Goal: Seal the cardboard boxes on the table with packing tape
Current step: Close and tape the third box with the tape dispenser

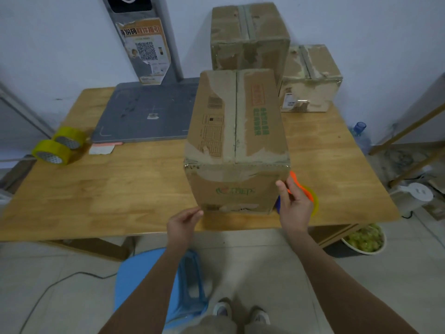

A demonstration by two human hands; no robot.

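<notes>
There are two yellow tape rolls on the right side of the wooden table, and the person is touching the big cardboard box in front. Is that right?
Not quite. The head view shows the two yellow tape rolls lying at the left edge of the wooden table, not the right. The rest holds: the left hand and right hand are both at the big cardboard box in front.

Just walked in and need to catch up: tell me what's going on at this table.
A person is sealing cardboard boxes. The right hand grips an orange tape dispenser at the near box, while the left hand touches its lower corner. Two more boxes sit behind, and spare tape rolls lie at the table's left edge.
</notes>
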